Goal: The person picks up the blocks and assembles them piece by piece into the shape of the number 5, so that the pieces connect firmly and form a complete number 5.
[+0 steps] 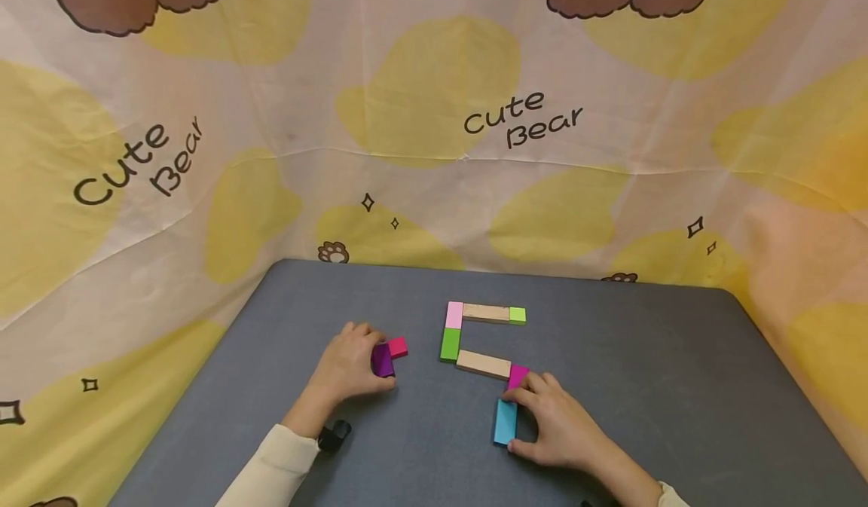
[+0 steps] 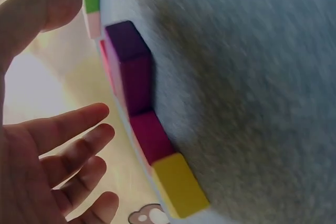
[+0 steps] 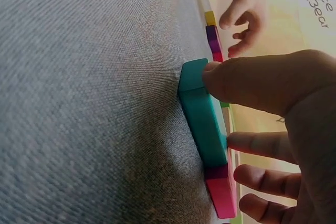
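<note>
Right hand (image 1: 563, 426): grip pinching a blue rectangular block (image 1: 505, 423) by its ends on the grey worktop (image 1: 651, 356). Left hand (image 1: 347, 364): grip released, near a purple rectangular block (image 1: 383, 360).

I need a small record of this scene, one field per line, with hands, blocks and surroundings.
Left hand: beside the purple block, fingers spread, no grip visible
Right hand: pinches the light blue block
Block line, from far end: lime green block, far wooden block, pale pink block, green block, near wooden block, magenta block, light blue block
Near left hand: purple block, pinkish-red block, yellow block
Surface: grey table
Backdrop: patterned cloth, "Cute Bear" lettering
</note>
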{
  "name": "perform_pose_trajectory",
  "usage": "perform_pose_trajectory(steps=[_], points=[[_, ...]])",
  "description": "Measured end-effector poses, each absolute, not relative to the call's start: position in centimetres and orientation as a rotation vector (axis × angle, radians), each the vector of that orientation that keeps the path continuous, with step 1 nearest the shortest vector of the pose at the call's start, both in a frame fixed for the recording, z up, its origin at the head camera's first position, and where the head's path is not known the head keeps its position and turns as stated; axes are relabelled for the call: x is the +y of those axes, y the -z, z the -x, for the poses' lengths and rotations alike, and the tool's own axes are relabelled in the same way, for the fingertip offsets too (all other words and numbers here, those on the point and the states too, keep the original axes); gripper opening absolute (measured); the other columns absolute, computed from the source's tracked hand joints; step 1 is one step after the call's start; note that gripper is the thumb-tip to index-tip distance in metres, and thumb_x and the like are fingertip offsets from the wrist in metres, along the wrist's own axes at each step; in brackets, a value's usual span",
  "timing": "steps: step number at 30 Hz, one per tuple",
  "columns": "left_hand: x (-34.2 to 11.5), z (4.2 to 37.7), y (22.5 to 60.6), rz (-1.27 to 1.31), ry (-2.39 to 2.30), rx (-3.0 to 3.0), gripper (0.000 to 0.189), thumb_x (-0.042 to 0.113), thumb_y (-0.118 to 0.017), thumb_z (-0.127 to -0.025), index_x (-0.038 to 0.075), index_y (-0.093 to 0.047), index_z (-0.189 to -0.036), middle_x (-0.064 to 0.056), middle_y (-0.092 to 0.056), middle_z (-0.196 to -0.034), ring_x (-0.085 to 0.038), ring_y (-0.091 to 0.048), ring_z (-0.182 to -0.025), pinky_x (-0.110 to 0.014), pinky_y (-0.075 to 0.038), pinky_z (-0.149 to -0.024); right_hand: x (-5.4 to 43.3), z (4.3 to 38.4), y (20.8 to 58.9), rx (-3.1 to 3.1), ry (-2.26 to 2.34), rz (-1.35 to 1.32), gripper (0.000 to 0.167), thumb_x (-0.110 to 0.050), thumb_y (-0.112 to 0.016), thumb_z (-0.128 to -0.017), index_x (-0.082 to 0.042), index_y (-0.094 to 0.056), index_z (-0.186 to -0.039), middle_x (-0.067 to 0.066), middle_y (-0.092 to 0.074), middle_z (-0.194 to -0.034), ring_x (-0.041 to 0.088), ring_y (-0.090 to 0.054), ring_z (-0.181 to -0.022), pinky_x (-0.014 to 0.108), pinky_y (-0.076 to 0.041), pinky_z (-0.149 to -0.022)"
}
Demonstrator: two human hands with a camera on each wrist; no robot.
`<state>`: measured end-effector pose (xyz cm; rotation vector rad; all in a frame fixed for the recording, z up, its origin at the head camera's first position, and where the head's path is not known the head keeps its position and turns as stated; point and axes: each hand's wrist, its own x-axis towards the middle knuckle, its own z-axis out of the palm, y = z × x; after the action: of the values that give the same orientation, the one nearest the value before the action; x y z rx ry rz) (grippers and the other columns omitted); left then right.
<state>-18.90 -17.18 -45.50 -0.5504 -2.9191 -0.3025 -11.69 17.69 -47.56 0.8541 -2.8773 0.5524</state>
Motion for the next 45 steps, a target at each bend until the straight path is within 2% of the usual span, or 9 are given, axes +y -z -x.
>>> perform_pose_trajectory(steps=[17,26,32,39,45], points=[[-18.0,19.6,46.0,0.517,0.291,-2.982,0.058,0.044,-0.083,-0.055,0.011,-0.071,-0.101,-0.001,-0.059,-0.095,-0.019,-0.045,-0.086,-0.037,-0.043,-0.073,17.7,11.9,47.3,-2.938,-0.569,-0.885,0.053,-0.046,-0.081,-0.067,-0.023,-0.066,-0.112,-0.011,-0.052,-0.097,0.008,-0.042,-0.088,0.027,-0.043,-0.071],[-17.8,19.6,46.0,0.534,0.298,-2.959,0.056,0.045,-0.084,-0.054,0.01,-0.071,-0.096,0.002,-0.056,-0.089,-0.017,-0.042,-0.083,-0.034,-0.04,-0.07,17.4,11.9,47.4,-2.898,-0.549,-0.873,0.054,-0.046,-0.083,-0.063,-0.023,-0.067,-0.108,-0.011,-0.053,-0.095,0.007,-0.042,-0.085,0.025,-0.043,-0.069],[-17.5,18.9,45.6,0.545,0.262,-2.915,0.055,0.049,-0.082,-0.052,0.013,-0.068,-0.091,0.002,-0.057,-0.089,-0.017,-0.044,-0.084,-0.035,-0.041,-0.071,17.2,12.0,47.1,-2.943,-0.566,-0.873,0.052,-0.045,-0.084,-0.064,-0.022,-0.067,-0.107,-0.01,-0.055,-0.098,0.007,-0.043,-0.084,0.026,-0.043,-0.067],[-16.7,17.8,45.4,0.617,0.269,-2.874,0.059,0.048,-0.081,-0.053,0.011,-0.066,-0.096,0.0,-0.063,-0.093,-0.017,-0.049,-0.083,-0.036,-0.046,-0.072,17.2,12.0,47.0,-2.992,-0.556,-0.855,0.052,-0.045,-0.083,-0.066,-0.021,-0.066,-0.109,-0.009,-0.058,-0.101,0.008,-0.045,-0.086,0.027,-0.045,-0.069],[-15.4,17.3,46.0,0.707,0.277,-2.872,0.055,0.05,-0.079,-0.054,0.015,-0.064,-0.093,0.006,-0.059,-0.084,-0.012,-0.047,-0.078,-0.03,-0.045,-0.066,17.1,11.9,47.0,-2.991,-0.564,-0.84,0.053,-0.044,-0.083,-0.065,-0.02,-0.066,-0.11,-0.008,-0.06,-0.104,0.008,-0.047,-0.089,0.03,-0.048,-0.072]])
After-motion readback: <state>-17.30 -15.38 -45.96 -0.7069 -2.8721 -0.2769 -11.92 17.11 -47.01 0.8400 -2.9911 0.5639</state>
